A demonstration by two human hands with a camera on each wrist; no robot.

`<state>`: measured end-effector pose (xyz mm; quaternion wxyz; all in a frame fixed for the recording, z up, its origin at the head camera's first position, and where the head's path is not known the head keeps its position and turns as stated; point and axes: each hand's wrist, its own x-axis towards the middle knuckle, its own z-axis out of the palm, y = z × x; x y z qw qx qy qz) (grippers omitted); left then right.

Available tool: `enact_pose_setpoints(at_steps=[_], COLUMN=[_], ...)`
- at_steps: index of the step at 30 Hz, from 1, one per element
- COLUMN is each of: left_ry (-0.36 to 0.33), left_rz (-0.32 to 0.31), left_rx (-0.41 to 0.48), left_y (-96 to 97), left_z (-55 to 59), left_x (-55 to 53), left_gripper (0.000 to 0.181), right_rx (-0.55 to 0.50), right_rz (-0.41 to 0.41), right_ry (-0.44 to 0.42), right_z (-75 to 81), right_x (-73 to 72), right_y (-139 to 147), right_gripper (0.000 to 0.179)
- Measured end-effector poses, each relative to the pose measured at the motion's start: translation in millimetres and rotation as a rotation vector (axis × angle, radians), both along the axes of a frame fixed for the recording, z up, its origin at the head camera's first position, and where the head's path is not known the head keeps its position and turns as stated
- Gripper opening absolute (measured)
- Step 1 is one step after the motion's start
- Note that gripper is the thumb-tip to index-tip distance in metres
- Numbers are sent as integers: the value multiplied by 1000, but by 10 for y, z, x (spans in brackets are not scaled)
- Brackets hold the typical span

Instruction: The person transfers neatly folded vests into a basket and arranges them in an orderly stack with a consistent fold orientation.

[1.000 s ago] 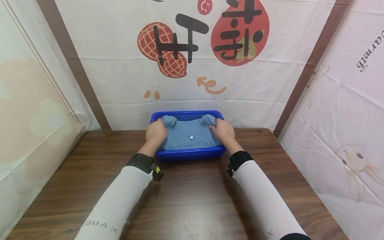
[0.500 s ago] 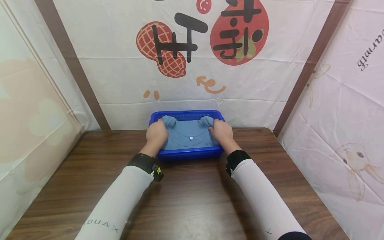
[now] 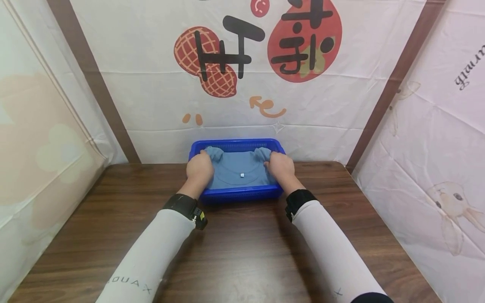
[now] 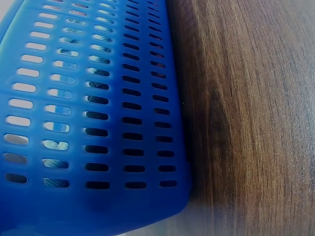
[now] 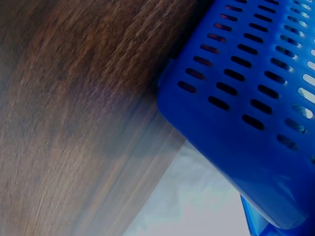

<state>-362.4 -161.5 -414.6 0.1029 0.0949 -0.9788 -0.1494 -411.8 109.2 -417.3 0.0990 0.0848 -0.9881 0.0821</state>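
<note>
A light blue T-shirt (image 3: 238, 168) lies in a blue plastic basket (image 3: 242, 194), its round neckline and small white label facing up. At the basket's left side my left hand (image 3: 199, 169) grips the shirt near one bunched shoulder. My right hand (image 3: 281, 167) holds the opposite shoulder, thumb lying on the cloth. Both hands cover part of the side rims, and their fingertips are mostly hidden. The left wrist view shows the slotted basket wall (image 4: 98, 118), with bits of cloth behind the slots. In the right wrist view a lower basket corner (image 5: 197, 108) appears. Neither wrist view shows a hand.
The basket stands at the far edge of a brown wooden table (image 3: 242, 248). Right behind it hangs a white printed cloth wall (image 3: 151, 97). More cloth walls close off the left (image 3: 45, 126) and right (image 3: 428, 147) sides.
The T-shirt sits slightly lower inside the basket, and its right edge has drawn in from the rim. My right hand has shifted a little left; the basket has barely moved.
</note>
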Motion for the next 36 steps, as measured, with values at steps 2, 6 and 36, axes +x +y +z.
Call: enact_pose_setpoints(at_steps=[2, 6, 36], left_ry=[-9, -30, -33], left_rz=[-2, 1, -2], left_rx=[-6, -19, -82], left_y=[5, 19, 43], left_z=[6, 13, 7], left_x=[0, 10, 10], left_gripper=[53, 54, 52], right_rx=[16, 47, 144], right_rz=[3, 12, 30], right_ry=[-10, -19, -41], right_z=[1, -12, -5], right_x=[3, 10, 26], right_y=[2, 2, -6], right_gripper=[34, 34, 33])
